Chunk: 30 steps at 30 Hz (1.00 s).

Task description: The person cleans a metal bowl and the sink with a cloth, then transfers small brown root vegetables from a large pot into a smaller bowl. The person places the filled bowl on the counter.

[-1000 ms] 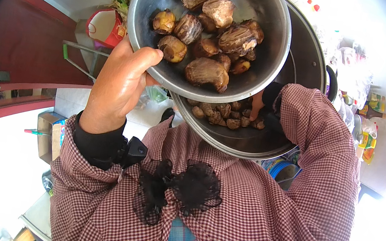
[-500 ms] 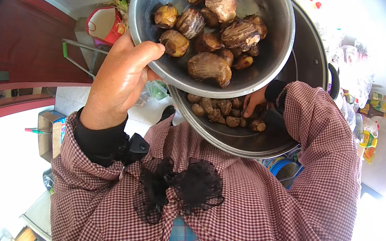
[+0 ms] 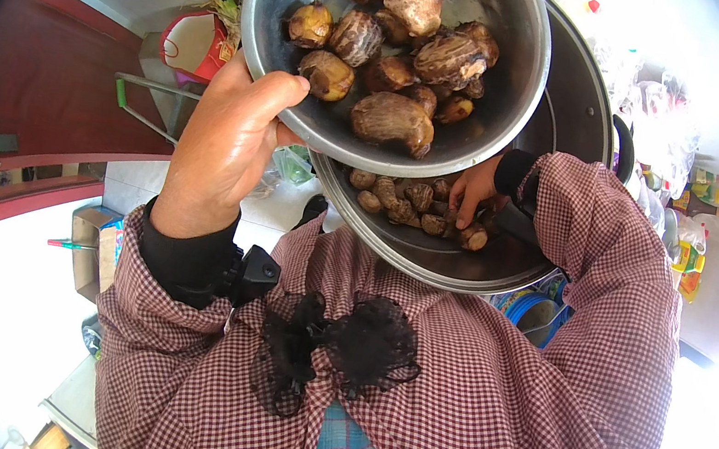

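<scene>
My left hand (image 3: 229,135) grips the near-left rim of a steel bowl (image 3: 261,43), thumb on the inside edge. Several brown, rough-skinned taros (image 3: 391,123) lie in this bowl; a few show yellowish ends. Below and behind it is a large dark pot (image 3: 500,278), partly covered by the bowl. More, smaller taros (image 3: 417,198) rest on the pot's bottom. My right hand (image 3: 473,195) reaches down into the pot, its fingers closed about a small taro (image 3: 473,236) at the right of the pile. The bowl's edge hides part of the pile.
The pot's black side handle (image 3: 622,148) sticks out at right, near bottles and bags (image 3: 691,246) by the wall. Below it stands a blue bucket (image 3: 536,318). At left are a red bag (image 3: 193,46) with green leaves, a metal frame (image 3: 144,109) and a red door (image 3: 56,77).
My right hand has shifted slightly toward me in the pot, and its fingers now meet the small taro at the right. The bowl and my left hand stay nearly still.
</scene>
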### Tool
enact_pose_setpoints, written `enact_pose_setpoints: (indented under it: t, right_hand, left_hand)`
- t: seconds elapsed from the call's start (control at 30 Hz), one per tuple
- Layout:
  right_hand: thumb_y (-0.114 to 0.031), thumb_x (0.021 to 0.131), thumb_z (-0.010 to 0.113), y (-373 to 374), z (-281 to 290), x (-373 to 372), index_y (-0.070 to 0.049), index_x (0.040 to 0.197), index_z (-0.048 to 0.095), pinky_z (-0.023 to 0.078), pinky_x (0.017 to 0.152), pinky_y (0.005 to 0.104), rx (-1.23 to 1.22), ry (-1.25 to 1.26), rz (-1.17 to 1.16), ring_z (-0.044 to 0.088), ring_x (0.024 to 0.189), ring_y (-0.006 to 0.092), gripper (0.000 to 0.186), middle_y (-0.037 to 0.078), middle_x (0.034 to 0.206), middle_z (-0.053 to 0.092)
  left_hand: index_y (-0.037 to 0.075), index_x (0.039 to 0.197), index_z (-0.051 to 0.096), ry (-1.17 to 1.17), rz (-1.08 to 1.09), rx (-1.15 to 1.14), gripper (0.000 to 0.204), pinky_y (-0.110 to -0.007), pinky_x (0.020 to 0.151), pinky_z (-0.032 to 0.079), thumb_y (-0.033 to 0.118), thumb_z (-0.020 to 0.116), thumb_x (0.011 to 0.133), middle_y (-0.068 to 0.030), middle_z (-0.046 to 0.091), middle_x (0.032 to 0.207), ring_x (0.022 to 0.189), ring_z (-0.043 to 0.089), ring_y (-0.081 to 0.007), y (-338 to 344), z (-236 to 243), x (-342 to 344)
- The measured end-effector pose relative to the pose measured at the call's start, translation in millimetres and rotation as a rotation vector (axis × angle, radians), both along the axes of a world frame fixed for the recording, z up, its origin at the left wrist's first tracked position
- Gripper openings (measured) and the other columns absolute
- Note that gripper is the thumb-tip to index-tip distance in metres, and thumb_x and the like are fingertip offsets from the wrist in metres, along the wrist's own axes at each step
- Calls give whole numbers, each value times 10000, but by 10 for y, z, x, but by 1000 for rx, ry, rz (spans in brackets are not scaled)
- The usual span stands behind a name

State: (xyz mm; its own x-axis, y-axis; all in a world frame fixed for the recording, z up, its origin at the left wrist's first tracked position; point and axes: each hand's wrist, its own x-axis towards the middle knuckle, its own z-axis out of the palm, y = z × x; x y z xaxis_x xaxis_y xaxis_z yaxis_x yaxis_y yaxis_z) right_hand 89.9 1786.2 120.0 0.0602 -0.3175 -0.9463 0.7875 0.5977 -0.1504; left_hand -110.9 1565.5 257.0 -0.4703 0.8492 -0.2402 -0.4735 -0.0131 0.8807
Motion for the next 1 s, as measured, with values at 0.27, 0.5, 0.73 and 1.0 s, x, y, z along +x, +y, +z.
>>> enact_pose_setpoints:
  t: [0.27, 0.5, 0.73, 1.0]
  right_hand:
    - [-370, 642, 795, -113, -28, 65, -115, 1237, 512, 348, 950, 421, -2, -54, -268, 378, 1211, 265, 706, 112, 1339, 420]
    - [-382, 667, 765, -177, 17, -31, -96, 1262, 488, 391, 924, 459, -58, -52, -104, 392, 1215, 282, 715, 130, 1346, 413]
    - [-418, 656, 779, -295, 150, -79, -86, 1360, 386, 315, 1017, 494, -80, -89, -134, 301, 1309, 321, 872, 167, 1430, 310]
    - [-392, 680, 767, -313, 137, -102, -82, 1333, 414, 516, 841, 446, -30, 14, -35, 377, 1250, 298, 805, 170, 1376, 368]
  left_hand:
    - [-31, 1134, 480, -15, -1, 10, 325, -357, 711, 542, 86, 479, 831, -119, 594, 1032, 862, 616, -210, 15, -27, -19]
    - [-34, 1154, 470, -9, -18, 11, 352, -364, 720, 546, 78, 466, 821, -113, 584, 1058, 907, 606, -211, -34, -14, -25]
    - [-38, 1170, 469, -12, -52, 50, 364, -386, 738, 552, 92, 456, 830, -128, 589, 1073, 922, 612, -227, -126, 49, -64]
    - [-31, 1163, 483, 23, 9, 71, 345, -378, 729, 551, 78, 452, 837, -128, 601, 1066, 911, 621, -228, -142, 77, -83]
